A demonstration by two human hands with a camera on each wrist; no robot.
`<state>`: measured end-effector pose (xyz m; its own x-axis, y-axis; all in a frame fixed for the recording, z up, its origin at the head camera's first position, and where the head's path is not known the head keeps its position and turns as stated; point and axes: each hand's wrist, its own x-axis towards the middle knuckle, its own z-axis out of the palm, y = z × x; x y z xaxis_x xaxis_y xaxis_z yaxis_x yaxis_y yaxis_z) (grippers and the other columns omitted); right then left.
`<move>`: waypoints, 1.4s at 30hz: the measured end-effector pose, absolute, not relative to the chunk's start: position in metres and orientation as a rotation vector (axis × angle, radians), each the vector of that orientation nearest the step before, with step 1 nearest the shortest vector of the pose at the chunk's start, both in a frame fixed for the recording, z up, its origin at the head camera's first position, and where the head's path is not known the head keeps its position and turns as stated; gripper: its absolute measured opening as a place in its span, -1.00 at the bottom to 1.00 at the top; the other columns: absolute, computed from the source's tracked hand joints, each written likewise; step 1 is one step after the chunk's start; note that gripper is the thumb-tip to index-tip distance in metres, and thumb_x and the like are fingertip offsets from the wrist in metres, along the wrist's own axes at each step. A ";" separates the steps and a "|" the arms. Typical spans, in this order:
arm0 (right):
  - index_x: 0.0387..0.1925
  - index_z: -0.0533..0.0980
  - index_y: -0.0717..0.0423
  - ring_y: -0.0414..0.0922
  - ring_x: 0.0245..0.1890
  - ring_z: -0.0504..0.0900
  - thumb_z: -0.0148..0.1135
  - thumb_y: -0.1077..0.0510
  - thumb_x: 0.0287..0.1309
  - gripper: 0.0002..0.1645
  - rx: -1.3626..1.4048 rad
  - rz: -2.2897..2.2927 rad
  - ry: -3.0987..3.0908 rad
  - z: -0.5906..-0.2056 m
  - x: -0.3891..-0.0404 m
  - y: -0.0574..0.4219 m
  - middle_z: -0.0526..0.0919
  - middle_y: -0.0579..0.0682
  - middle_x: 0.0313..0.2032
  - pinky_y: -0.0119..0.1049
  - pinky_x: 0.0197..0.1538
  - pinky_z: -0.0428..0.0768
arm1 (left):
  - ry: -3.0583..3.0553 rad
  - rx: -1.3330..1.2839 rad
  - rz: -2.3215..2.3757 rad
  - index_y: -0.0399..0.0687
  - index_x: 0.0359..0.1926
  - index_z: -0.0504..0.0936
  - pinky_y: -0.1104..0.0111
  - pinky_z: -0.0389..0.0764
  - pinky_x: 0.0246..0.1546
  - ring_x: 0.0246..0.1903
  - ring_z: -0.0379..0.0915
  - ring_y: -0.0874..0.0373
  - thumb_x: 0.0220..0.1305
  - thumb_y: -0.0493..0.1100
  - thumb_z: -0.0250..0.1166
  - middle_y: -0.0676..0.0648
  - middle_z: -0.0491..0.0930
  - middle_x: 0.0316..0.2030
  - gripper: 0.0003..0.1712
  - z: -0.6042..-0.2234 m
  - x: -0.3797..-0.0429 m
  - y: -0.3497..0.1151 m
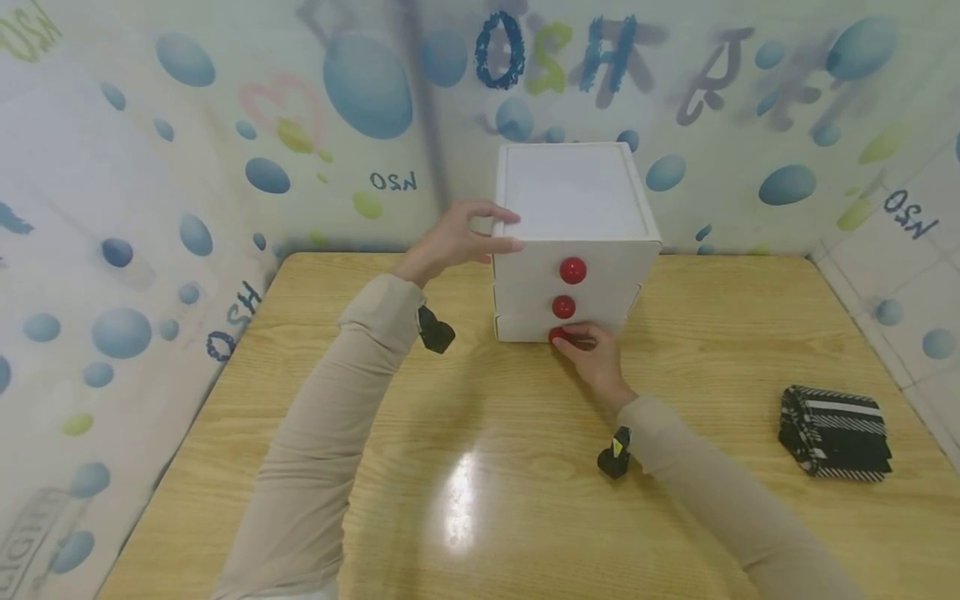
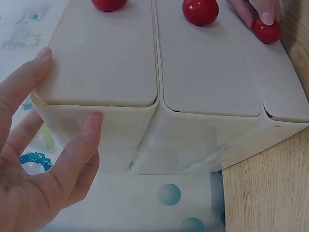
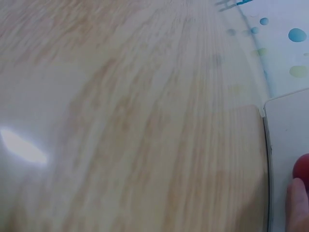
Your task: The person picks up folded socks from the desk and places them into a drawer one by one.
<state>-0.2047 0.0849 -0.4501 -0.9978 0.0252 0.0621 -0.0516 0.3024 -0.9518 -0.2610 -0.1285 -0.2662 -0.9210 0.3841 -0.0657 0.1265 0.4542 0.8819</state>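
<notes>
A small white drawer cabinet (image 1: 573, 196) stands on the table with its front towards me. Down that front run three round red knobs: the top knob (image 1: 573, 270), the middle knob (image 1: 563, 307) and the bottom knob (image 1: 556, 335). My left hand (image 1: 461, 237) holds the cabinet's upper left edge, finger and thumb set across the corner in the left wrist view. Low at the front, my right hand (image 1: 594, 357) pinches the bottom knob between thumb and fingers. All the drawer fronts look flush with the body. Only a fingertip (image 3: 297, 198) of the right hand shows in the right wrist view.
A folded black and white striped cloth (image 1: 836, 433) lies to the right on the wooden table (image 1: 525, 500). Behind the cabinet hangs a patterned white backdrop (image 1: 450, 108) with blue spots. It also runs along the left side.
</notes>
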 end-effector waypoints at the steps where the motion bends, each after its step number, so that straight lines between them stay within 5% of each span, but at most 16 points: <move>1: -0.21 0.49 0.29 -0.01 -0.14 0.48 0.27 0.21 -0.01 -0.69 0.023 1.812 -2.484 -0.450 -0.205 0.085 0.52 0.14 -0.17 -0.23 -0.07 0.49 | 2.452 0.444 1.451 -0.01 0.04 0.47 0.32 0.56 -0.23 -0.09 0.43 0.12 -0.02 -0.06 0.36 0.02 0.27 0.15 -0.46 -0.266 -0.261 -0.129; 26: -0.16 0.50 0.24 -0.03 -0.11 0.48 0.29 0.17 -0.03 -0.64 -0.120 1.841 -2.540 -0.449 -0.201 0.085 0.52 0.12 -0.12 -0.25 -0.04 0.46 | 2.447 0.437 1.448 0.02 0.03 0.48 0.34 0.56 -0.24 -0.13 0.44 0.14 -0.03 -0.04 0.36 0.02 0.26 0.16 -0.46 -0.266 -0.261 -0.130; 42: -0.13 0.51 0.22 -0.09 -0.13 0.49 0.29 0.15 -0.02 -0.63 -0.099 1.984 -2.512 -0.449 -0.155 0.087 0.50 0.07 -0.08 -0.44 -0.10 0.47 | 2.453 0.426 1.438 0.02 0.04 0.47 0.37 0.55 -0.24 -0.05 0.38 0.14 -0.02 -0.04 0.36 0.02 0.26 0.16 -0.46 -0.265 -0.261 -0.129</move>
<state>-0.1546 0.0873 -0.4494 -0.9962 0.0110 -0.0862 0.0864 0.2313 -0.9690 -0.2605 -0.1287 -0.2654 -0.9215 0.3801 -0.0792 0.1166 0.4655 0.8773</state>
